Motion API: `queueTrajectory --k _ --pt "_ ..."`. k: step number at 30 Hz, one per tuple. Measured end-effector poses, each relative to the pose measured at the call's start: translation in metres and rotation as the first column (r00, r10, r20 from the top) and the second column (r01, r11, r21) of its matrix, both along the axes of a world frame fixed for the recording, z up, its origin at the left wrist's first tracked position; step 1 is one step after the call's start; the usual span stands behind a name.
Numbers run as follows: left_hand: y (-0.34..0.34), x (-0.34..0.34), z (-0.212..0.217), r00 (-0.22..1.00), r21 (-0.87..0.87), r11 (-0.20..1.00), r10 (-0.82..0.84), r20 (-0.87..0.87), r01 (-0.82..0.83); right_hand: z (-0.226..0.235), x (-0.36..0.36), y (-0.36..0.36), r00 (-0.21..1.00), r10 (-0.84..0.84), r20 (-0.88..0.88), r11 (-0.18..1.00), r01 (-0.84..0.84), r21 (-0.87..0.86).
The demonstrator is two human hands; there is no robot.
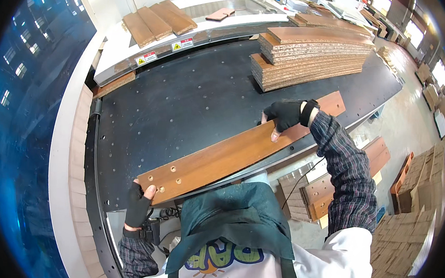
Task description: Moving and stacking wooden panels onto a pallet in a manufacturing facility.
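Note:
A long brown wood-grain board (221, 157) lies slantwise over the near edge of the black machine table (173, 105). Several round holes are drilled in its left end, and at least one shows at the right end. My left hand (139, 204), in a black fingerless glove, grips the board's left end with the thumb on top. My right hand (285, 117), gloved the same way, holds the board right of its middle, fingers over the far edge and thumb on the upper face.
A tall stack of boards (309, 57) stands at the table's far right. Several boards (158, 20) and a reddish-brown phone case (220, 14) rest on the white machine beam (120, 61). Drilled boards (321, 196) lie low at my right, near stacked boards (404, 252). A blue cover (24, 127) fills the left.

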State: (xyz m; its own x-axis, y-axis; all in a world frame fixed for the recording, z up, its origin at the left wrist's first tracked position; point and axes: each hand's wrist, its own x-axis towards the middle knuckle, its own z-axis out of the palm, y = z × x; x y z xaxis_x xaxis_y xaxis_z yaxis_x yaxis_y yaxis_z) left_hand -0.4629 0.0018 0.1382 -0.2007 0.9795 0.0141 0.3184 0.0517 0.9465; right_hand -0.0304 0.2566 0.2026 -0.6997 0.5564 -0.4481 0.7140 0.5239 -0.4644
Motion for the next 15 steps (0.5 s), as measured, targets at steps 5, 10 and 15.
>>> queueTrajectory --k 5,10,15 --pt "0.012 -0.009 0.001 1.000 -0.224 0.974 0.024 0.011 -0.021 -0.028 -0.001 -0.010 0.982 0.036 -0.183 0.986 -0.006 0.166" --pt "0.029 -0.019 0.014 0.974 -0.306 0.949 -0.001 -0.225 -0.070 -0.047 -0.007 -0.034 0.979 0.184 -0.089 0.840 -0.109 0.532" --pt "-0.006 -0.037 0.045 0.861 0.056 0.939 0.335 -0.382 -0.340 -0.051 -0.013 -0.032 0.980 0.174 -0.101 0.855 -0.100 0.509"
